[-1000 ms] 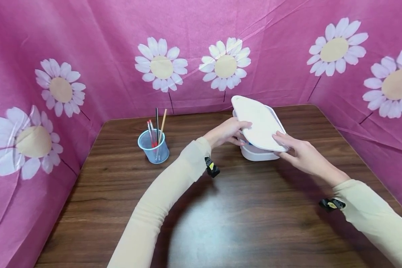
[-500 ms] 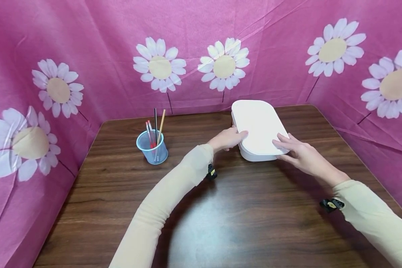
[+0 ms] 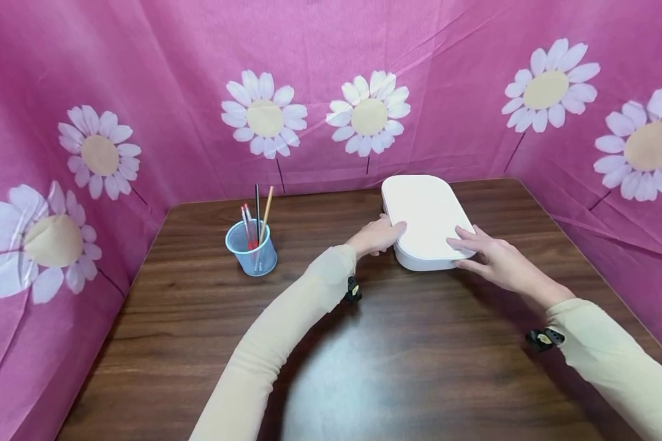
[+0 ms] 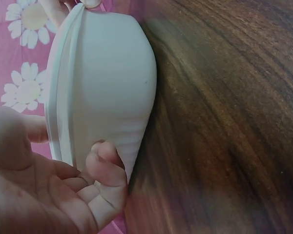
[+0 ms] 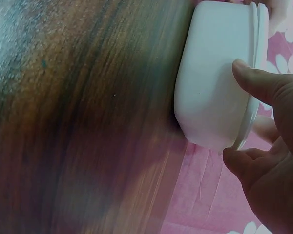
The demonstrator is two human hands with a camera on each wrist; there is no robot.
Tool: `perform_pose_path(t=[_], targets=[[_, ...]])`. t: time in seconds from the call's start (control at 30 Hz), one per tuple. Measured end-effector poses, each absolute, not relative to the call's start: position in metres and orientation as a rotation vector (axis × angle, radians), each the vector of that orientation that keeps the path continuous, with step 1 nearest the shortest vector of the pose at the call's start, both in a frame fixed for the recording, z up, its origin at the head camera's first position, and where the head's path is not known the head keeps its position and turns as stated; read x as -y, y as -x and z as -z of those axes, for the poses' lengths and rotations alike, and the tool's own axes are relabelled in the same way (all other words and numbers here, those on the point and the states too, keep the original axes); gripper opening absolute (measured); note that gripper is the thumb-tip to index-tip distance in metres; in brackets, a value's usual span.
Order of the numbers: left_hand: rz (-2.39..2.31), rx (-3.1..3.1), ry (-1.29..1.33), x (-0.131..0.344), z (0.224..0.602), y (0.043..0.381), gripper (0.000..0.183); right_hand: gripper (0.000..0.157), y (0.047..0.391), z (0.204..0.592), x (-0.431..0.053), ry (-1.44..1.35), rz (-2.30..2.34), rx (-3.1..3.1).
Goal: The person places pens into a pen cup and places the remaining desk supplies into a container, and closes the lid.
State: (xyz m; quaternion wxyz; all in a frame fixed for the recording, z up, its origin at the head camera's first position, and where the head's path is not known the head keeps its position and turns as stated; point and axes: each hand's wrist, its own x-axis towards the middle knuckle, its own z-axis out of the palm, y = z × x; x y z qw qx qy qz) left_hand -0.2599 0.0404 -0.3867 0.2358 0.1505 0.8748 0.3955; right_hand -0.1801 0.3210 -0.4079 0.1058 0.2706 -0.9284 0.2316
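A white rounded box (image 3: 427, 266) stands near the back right of the table, with its flat white lid (image 3: 427, 211) lying over the top. At its left edge my left hand (image 3: 376, 237) holds the lid, thumb on top and fingers curled against the side wall. In the left wrist view a narrow gap shows between the lid's rim and the box (image 4: 117, 73) near that hand. My right hand (image 3: 493, 260) grips the front right corner, fingertips over the lid. The right wrist view has its thumb pressed on the box wall (image 5: 212, 73). The box's inside is hidden.
To the left stands a light blue mesh cup (image 3: 252, 251) holding several pens and pencils (image 3: 258, 214). The dark wooden table (image 3: 364, 367) is bordered by a pink daisy-print cloth (image 3: 309, 37) behind and along both sides.
The lid, tilted and turned askew over the box a second ago, has come down flat and lined up with it. Both hands have stayed at its edges.
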Motion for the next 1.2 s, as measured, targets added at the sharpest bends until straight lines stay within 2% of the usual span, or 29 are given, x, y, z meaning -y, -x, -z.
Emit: perform_pose_path(t=[0.23, 0.5, 0.97, 1.03, 1.2], targets=[[-1.108, -2.399, -0.412, -0.039, 0.392, 0.26, 0.075, 0.048, 0.179, 0.409, -0.321, -0.804, -0.707, 2.729], [-1.13, -2.415, -0.412, -0.039, 0.4, 0.262, 0.048, 0.045, 0.183, 0.408, -0.321, -0.858, -0.713, 2.742], [-1.268, -2.333, -0.347, -0.039, 0.408, 0.269, 0.041, 0.044, 0.192, 0.405, -0.322, -0.912, -0.68, 2.766], [-1.244, -2.344, -0.364, -0.038, 0.408, 0.271, 0.044, 0.044, 0.195, 0.403, -0.323, -0.913, -0.682, 2.797], [-1.084, -2.509, -0.446, -0.03, 0.405, 0.276, 0.081, 0.044, 0.2, 0.383, -0.321, -0.829, -0.696, 2.991]])
